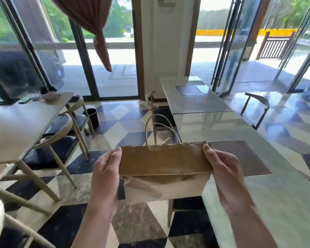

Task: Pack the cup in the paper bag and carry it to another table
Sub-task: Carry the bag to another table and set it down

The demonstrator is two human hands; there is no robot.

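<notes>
- Brown kraft paper bag (166, 161) with twisted paper-cord handles (159, 128), top folded over, held in the air between both hands.
- Left hand (106, 174) pinches the left end of the fold, fingers curled closed on the paper; right hand (224, 174) does likewise at the right end.
- Cup not visible; presumably inside the bag.
- Judged light, thin and crushable, liable to tear at the fold.
- Better hold: the cord handles, just beyond the fingertips, or a palm under the base.
- Long pale glossy table (258, 176) just right of the right hand.
</notes>
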